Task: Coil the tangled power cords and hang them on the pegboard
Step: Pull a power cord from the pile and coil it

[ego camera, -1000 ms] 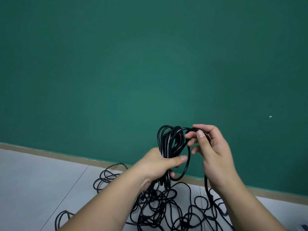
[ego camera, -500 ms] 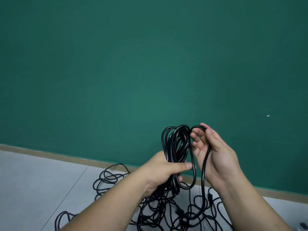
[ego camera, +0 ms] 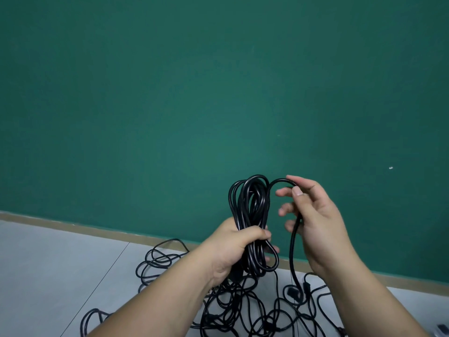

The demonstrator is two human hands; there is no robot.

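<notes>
A black power cord coil [ego camera: 250, 205] of several upright loops stands in front of the green wall. My left hand [ego camera: 239, 244] grips the coil around its lower part. To its right, my right hand [ego camera: 313, 215] pinches a free strand of the same cord [ego camera: 292, 254] between thumb and forefinger, bent into an arch at the top. That strand runs down past my palm into the tangled pile of black cords [ego camera: 243, 307] on the floor. No pegboard is in view.
The green wall [ego camera: 194, 93] fills most of the view, with a tan baseboard [ego camera: 73, 226] along its foot. Grey floor tiles [ego camera: 48, 276] lie below. A small grey object [ego camera: 441, 333] shows at the bottom right corner.
My right hand has moved away to the right of the coil, drawing a new arch of cord out. My left hand has shifted slightly lower on the coil.
</notes>
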